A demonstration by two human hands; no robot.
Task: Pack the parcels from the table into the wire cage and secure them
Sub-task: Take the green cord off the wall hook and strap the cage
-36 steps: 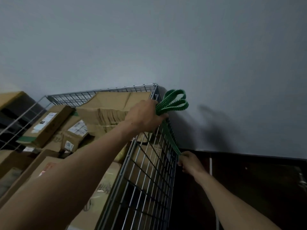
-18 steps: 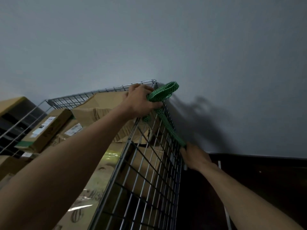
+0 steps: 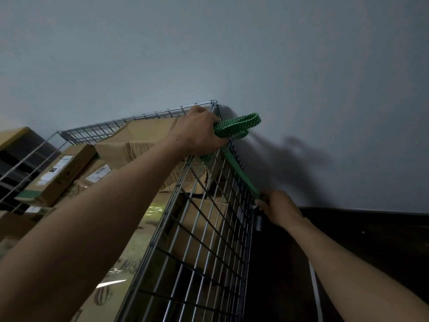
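A big grey wall (image 3: 255, 54) fills most of the view. In front of it stands the wire cage (image 3: 210, 231), made of thin metal bars. Inside it are the parcels (image 3: 141, 142), brown cardboard boxes packed close together. They reach nearly to the top rim, so the packing looks mostly done (no worktop shows, so I cannot say if more boxes wait there).

The job now looks like tying things down. A green strap (image 3: 239, 173) runs along the outside of the cage near its far corner. Its long line goes from high and far away, down and back toward the person. The spare part is bunched in loops at the top end.

The left hand (image 3: 199, 133) is at the top far corner, fingers curled tight round the looped bunch, right by the rim. The right hand (image 3: 278, 210) is lower and closer to the person, just beside the cage's edge, closed round the low part of the strap. The hands are well apart, with the strap pulled straight between them. The left hand is the one nearer the parcels, so I think it would have to carry the loops over them.
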